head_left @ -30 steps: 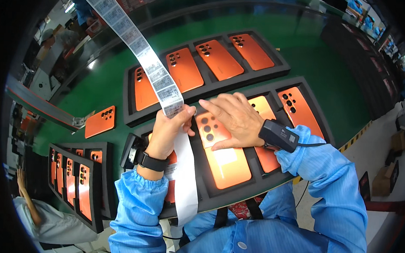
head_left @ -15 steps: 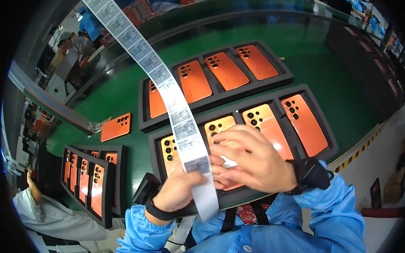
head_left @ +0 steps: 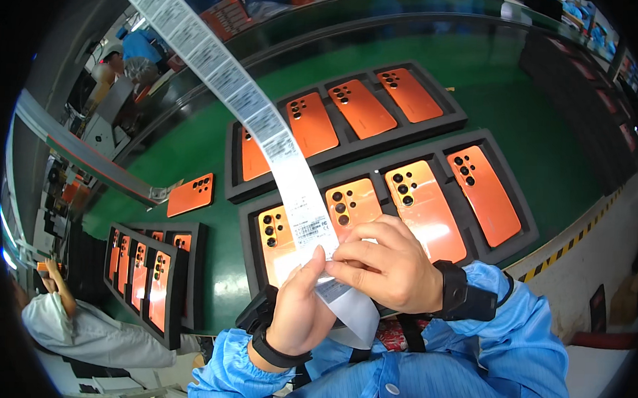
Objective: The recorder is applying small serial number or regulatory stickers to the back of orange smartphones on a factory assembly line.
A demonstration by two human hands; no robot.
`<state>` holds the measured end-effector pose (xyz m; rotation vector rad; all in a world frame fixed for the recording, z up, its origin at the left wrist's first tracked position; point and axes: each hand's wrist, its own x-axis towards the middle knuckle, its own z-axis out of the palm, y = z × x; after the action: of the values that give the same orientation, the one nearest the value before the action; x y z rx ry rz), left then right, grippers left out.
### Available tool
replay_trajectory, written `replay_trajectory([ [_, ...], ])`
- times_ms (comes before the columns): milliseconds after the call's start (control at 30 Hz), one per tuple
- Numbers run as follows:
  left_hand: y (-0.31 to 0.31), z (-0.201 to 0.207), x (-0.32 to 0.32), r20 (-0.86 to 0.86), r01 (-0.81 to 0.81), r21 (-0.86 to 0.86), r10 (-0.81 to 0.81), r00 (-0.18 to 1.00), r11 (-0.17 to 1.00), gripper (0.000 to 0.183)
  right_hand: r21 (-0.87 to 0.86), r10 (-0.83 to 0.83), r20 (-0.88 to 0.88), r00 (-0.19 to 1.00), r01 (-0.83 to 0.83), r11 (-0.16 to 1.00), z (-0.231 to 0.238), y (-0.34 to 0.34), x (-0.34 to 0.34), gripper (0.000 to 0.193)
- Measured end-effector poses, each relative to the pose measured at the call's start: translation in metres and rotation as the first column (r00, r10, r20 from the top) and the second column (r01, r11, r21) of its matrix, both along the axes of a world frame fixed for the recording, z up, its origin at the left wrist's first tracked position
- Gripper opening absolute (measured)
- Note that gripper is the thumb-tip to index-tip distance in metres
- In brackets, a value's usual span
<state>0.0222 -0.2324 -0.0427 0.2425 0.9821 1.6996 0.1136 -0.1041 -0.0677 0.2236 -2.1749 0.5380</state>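
A long strip of printed labels [head_left: 235,88] slants down from the upper left to my hands, its pale backing curling below them. My left hand [head_left: 301,312] is closed on the strip's lower part, thumb along its near side. Against the strip's right edge, my right hand [head_left: 394,270] is pinched on a label, thumb and index finger together. Both hands are over the near edge of a dark foam tray [head_left: 249,242]. In that tray lie orange phones [head_left: 484,199], camera side up; the hands and strip partly cover some of them.
Behind is a second foam tray [head_left: 378,143] of orange phones on the green surface [head_left: 475,53]. One loose phone [head_left: 191,195] lies at left, near a metal rail [head_left: 97,152]. Tilted phone trays [head_left: 175,299] stand lower left, close to another person's sleeve [head_left: 71,323].
My right hand has drawn its fingers into a pinch at the strip's edge, shifting slightly left. My left hand has shifted lower and a little right. The strip's loose end now curls rightward.
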Motion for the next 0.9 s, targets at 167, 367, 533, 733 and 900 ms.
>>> replay_trajectory([
  [167, 0.005, -0.002, 0.002, 0.031, -0.035, -0.002, 0.035, 0.999, 0.999, 0.038, 0.142, -0.137, -0.1, 0.986, 0.15, 0.978, -0.004, -0.003, 0.003, 0.022],
  [367, 0.013, -0.002, 0.002, 0.052, -0.01, 0.014, 0.009, 0.999, 1.0, 0.047, 0.219, -0.184, -0.165, 0.969, 0.218, 0.951, -0.005, -0.001, 0.012, 0.023],
  [533, 0.034, -0.016, -0.027, -0.001, -0.045, 0.105, 0.046, 0.999, 0.993, 0.044, -0.101, -0.084, -0.181, 0.98, 0.067, 0.993, 0.01, 0.017, 0.025, 0.019],
  [733, 0.066, 0.005, -0.039, -0.843, 0.028, -0.152, -0.144, 0.518, 0.988, 0.028, -0.423, -0.078, -0.099, 0.992, 0.03, 0.906, 0.019, 0.073, 0.055, 0.025],
  [900, 0.093, -0.025, 0.004, -0.93, 0.326, -0.35, -0.285, -0.231, 0.878, 0.017, -0.659, -0.231, -0.103, 0.968, 0.107, 0.744, 0.008, 0.106, 0.073, 0.02],
])
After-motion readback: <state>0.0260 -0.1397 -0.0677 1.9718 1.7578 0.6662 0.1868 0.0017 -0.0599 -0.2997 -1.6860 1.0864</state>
